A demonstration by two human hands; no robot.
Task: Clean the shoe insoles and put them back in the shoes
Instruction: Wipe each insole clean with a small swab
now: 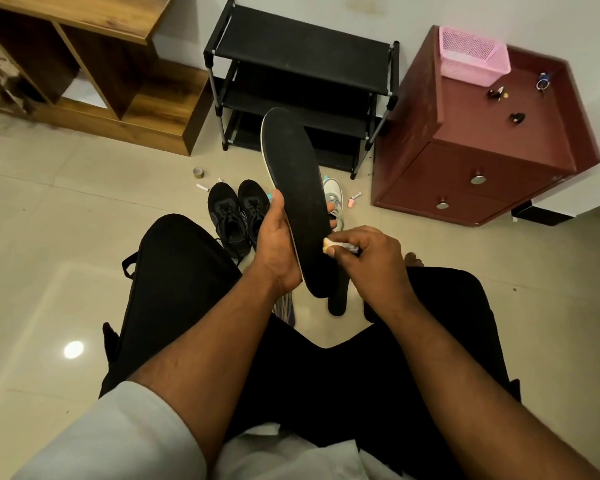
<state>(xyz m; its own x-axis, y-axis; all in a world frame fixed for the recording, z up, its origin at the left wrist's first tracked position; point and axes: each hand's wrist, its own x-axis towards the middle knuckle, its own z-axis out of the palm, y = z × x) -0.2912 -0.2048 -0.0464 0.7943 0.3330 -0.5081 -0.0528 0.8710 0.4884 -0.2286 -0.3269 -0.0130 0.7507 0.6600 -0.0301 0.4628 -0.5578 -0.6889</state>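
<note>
My left hand (274,244) grips the black insole (297,199) upright above the black shoes (238,216), my right hand (364,251) pinches a small wipe (329,244) at its edge, so I should rub slowly along the surface, holding firmly.

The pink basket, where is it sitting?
In the head view, the pink basket sits at upper right, on the back corner of the dark red cabinet, right of the black shoe rack.
</note>
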